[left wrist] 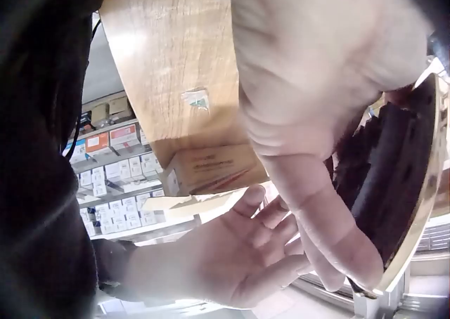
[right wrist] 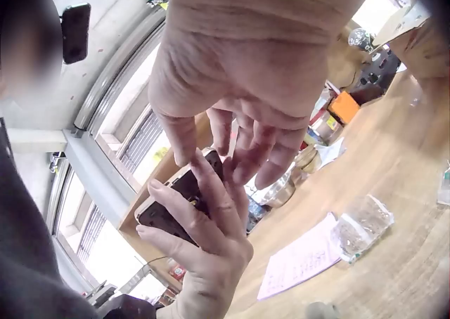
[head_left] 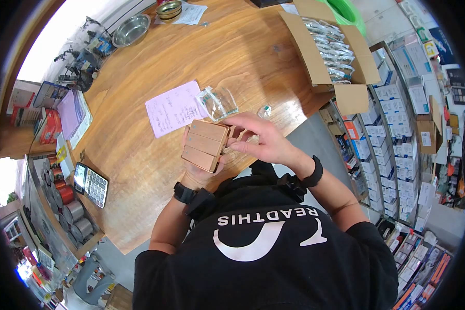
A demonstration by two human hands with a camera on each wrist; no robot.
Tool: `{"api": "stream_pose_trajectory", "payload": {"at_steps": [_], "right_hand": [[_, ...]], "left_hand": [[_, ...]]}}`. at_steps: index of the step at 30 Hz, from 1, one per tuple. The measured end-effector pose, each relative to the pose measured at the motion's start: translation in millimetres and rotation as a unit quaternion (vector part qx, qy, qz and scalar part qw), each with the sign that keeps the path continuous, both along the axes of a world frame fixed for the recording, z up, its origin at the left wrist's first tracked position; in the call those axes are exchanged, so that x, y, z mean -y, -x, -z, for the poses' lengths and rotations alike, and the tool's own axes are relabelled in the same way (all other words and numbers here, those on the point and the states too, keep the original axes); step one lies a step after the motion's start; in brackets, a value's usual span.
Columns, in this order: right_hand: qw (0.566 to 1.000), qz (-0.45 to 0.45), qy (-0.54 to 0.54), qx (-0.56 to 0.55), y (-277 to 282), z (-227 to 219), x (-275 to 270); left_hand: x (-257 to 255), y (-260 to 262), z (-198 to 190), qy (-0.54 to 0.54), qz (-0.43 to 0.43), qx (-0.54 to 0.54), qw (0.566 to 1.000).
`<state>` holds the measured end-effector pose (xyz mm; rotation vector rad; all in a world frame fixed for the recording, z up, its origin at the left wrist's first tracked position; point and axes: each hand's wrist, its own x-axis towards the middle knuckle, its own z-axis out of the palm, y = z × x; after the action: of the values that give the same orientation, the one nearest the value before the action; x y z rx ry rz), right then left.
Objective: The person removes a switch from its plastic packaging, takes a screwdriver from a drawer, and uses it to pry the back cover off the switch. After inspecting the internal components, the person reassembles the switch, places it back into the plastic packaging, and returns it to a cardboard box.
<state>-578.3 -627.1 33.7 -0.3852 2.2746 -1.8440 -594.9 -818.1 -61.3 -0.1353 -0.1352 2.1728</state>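
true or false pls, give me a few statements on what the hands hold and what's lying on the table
1. The left hand holds a copper-coloured switch panel from underneath. True.
2. The right hand grips the calculator. False: the calculator lies untouched near the table edge, and the right hand's fingers are at the panel's side.
3. A pink handwritten note lies on the wooden table. True.
4. The clear plastic bag sits inside the cardboard box. False: it lies on the table beside the note; the cardboard box holds other packets.
5. A metal bowl stands at the far side of the table. True.
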Motion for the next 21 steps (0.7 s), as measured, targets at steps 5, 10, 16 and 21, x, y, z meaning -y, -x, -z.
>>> {"api": "stream_pose_trajectory", "payload": {"at_steps": [5,10,16,21], "right_hand": [[1.0,0.008,0.0,-0.003,1,0,3],[1.0,0.003,-0.014,0.005,0,3,-1],[0.993,0.109,-0.043,0.014,-1,13,0],[0.994,0.079,-0.058,0.038,-2,13,3]], "left_hand": [[-1,-3,19,0.272,-0.029,-0.205,0.94],[-9,7,-23,-0.047,0.013,-0.064,0.997],[-16,5,-40,0.334,-0.094,-0.317,0.883],[-15,4,-13,0.433,-0.12,-0.496,0.743]]}}
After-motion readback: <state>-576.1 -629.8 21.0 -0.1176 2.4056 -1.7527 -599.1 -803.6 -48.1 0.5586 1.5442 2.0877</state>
